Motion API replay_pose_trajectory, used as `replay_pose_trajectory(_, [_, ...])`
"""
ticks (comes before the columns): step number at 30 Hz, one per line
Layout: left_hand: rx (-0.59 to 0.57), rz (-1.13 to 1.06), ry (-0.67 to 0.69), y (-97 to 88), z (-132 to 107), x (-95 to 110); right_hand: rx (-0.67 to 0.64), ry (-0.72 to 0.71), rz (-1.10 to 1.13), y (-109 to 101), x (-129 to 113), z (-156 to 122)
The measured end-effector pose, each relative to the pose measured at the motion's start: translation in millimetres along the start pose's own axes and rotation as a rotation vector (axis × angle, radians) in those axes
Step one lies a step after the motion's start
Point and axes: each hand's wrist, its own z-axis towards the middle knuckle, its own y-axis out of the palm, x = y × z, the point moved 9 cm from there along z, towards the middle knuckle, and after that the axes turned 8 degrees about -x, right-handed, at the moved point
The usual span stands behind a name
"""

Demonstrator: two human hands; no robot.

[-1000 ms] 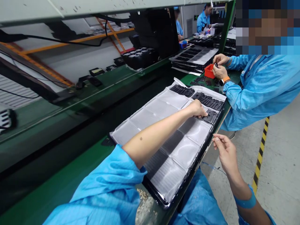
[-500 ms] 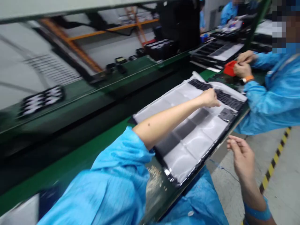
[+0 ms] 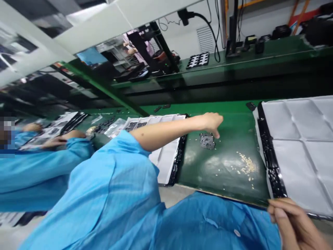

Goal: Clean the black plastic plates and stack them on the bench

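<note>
- The counter [image 3: 223, 180] is green, with a tray on either side of its bare middle.
- The left tray [image 3: 166, 168] has a pale liner and a black edge; the left forearm [image 3: 166, 135] crosses above it and hides part of it.
- The right tray [image 3: 288, 152], also pale-lined with a black edge, runs out of view.
- Gold bits [image 3: 247, 165] lie scattered on the counter just beside the right tray.
- A loose piece [image 3: 250, 106] sits near that tray's far corner.
- A green post [image 3: 104, 86] slants down behind the left tray.
- On the shelf [image 3: 221, 66] at the back stands a black rack [image 3: 198, 60] with white pieces.
- A co-worker's sleeve [image 3: 47, 166] is at far left, well apart from the black parts.
- The black parts [image 3: 207, 142] lie in a small overlapping pile on the counter, between the trays.
- The left hand [image 3: 212, 123] is right above the pile, fingers bent and thumb pointing down; blur hides whether it touches or grips anything.
- The right hand [image 3: 292, 218] is by the right tray's near corner, well apart from the pile, fingers loosely curled towards the thumb; whether it holds something cannot be told.
</note>
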Motion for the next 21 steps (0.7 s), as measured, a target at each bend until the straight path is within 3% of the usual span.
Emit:
replay_pose_trajectory(2, [-0.025,-0.022,-0.005,38.8,-10,-29,-0.184,-0.028,0.0,45,-21,7])
replay_pose_trajectory(5, [-0.007,-0.066,0.003,77.5,-16,-52,-0.321,-0.082,-0.009,88,-33,20])
replay_pose_trajectory(8, [0.003,-0.104,0.053,94.5,-14,-60,-0.332,-0.101,-0.039,115,-31,33])
replay_pose_trajectory(11, [-0.001,-0.093,0.149,94.5,-12,-57,-0.328,-0.095,-0.056,140,-27,44])
replay_pose_trajectory(14, [-0.006,-0.047,0.282,85.6,-22,-37,-0.299,-0.018,-0.037,155,-18,58])
replay_pose_trajectory(16, [-0.006,-0.009,0.427,78.5,-35,-11,-0.3,0.116,0.079,161,-6,69])
replay_pose_trajectory(18, [0.035,0.066,0.65,69.7,-56,26,-0.406,0.291,0.315,175,5,73])
replay_pose_trajectory(21, [0.194,0.2,0.943,51.4,-87,75,-0.686,0.513,0.716,200,0,62])
